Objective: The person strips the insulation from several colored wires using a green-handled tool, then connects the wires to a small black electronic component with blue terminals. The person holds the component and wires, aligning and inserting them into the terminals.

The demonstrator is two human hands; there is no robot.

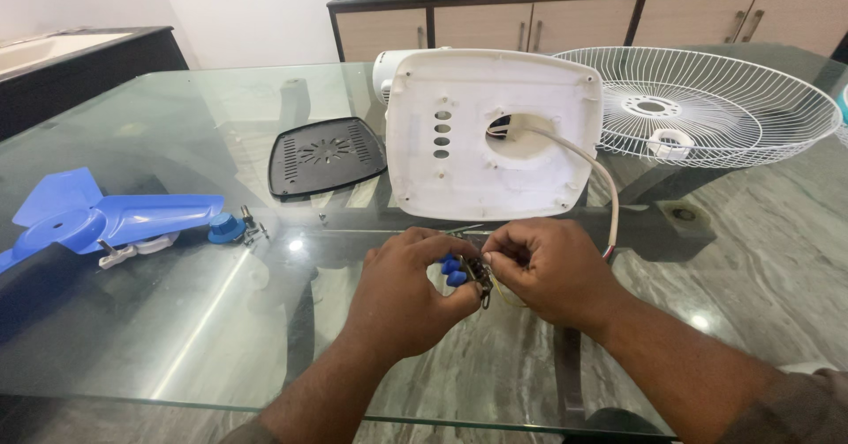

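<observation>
Both hands meet over the glass table (177,320), just in front of a white fan base housing (490,135) that stands on its edge. My left hand (406,294) and my right hand (548,267) together pinch a small switch block with blue push buttons (457,272) and thin yellow wires. A white cable (592,166) runs out of the round hole in the housing and curves down toward my right hand.
A blue fan blade (97,219) lies at the left with a blue cap (225,227) and small screws beside it. A black vented cover plate (325,155) lies behind them. A white wire fan guard (707,104) rests at the right. Cabinets stand behind the table.
</observation>
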